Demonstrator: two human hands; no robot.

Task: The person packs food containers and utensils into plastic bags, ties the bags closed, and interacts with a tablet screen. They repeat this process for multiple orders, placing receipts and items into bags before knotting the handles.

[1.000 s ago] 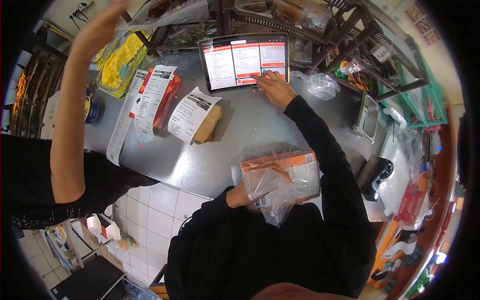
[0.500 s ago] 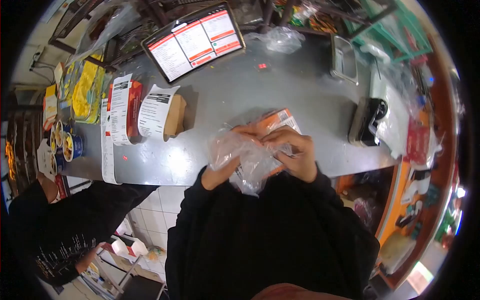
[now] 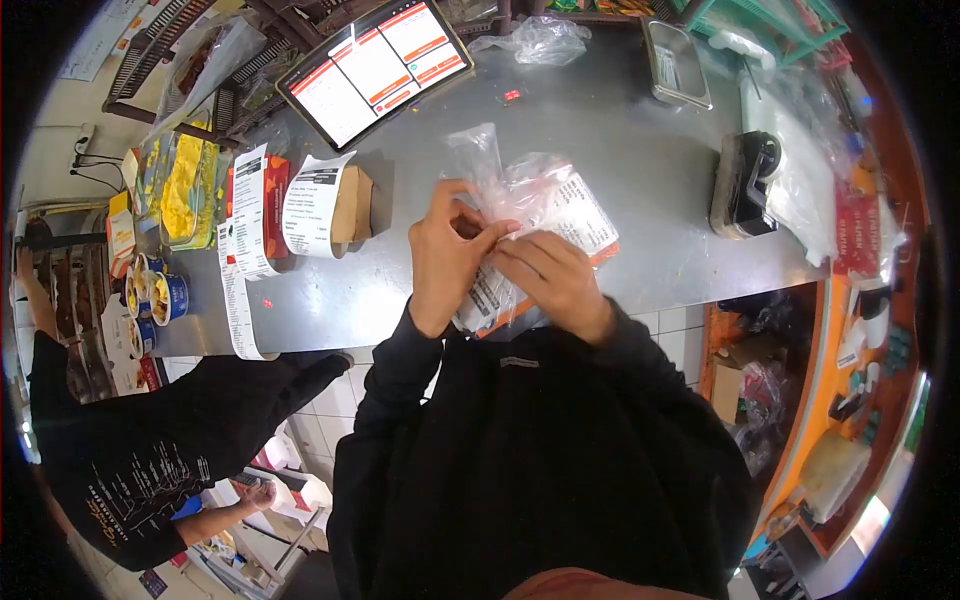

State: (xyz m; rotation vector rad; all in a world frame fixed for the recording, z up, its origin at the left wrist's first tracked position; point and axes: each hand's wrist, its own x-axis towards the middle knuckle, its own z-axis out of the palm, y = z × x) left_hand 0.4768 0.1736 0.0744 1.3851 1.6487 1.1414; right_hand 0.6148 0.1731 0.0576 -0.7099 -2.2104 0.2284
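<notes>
A clear plastic bag (image 3: 479, 160) surrounds an orange box with a printed white receipt (image 3: 578, 214) on it, near the front edge of the metal table. My left hand (image 3: 447, 250) is closed on the gathered neck of the bag, and a loose end sticks up above it. Close beside it, my right hand (image 3: 560, 282) pinches the plastic at the same bunched spot, its fingertips almost meeting those of the left. Both hands cover part of the box and receipt.
To the left stand a brown paper package (image 3: 352, 205) and a red box (image 3: 275, 195), both with receipts. A tablet (image 3: 375, 70) lies behind, a black tape dispenser (image 3: 745, 185) at right. A co-worker (image 3: 150, 450) in black is at the left.
The bag's loose, spread plastic has become a twisted neck between my hands. My left hand has risen, and the receipt now shows. The co-worker's arms have moved.
</notes>
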